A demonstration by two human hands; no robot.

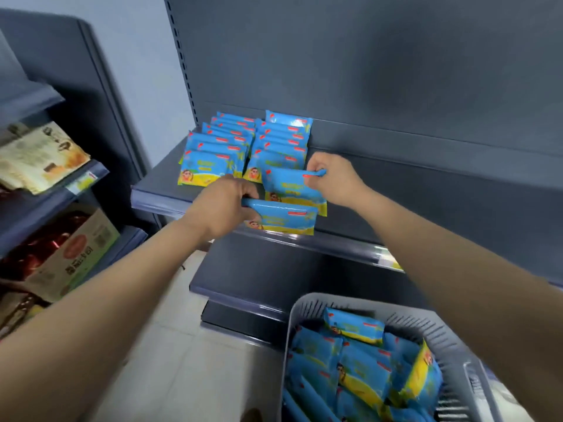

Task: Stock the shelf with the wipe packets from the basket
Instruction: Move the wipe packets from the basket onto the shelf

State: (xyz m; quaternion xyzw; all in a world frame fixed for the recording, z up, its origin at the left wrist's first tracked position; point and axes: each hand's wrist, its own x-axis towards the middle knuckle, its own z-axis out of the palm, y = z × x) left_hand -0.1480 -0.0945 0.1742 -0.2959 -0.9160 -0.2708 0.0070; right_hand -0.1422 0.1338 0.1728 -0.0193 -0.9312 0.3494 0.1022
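My left hand [224, 205] grips the left end of the near packet [283, 219], fingers curled round it. My right hand [332, 178] pinches the top right corner of the far packet [291, 185]. The left fingertips are hidden behind the wrapper, and the near packet covers the far one's lower edge. The print on both is too blurred to read.

Each packet runs long-ways left to right, along the front edge of the shelf [158, 190], with the blue side away from me and the yellow strip toward me. The near one hangs over the shelf lip; I cannot tell whether it touches. The far one sits just behind it, over the shelf.

Beyond them, two rows [213, 147] of packets stand overlapped on the shelf, turned the same way and reaching the back panel.

Below right, the basket [304, 303] holds more packets in a jumble, and the frame cuts off its near side. On the left shelves sits a box [76, 248], blurred.
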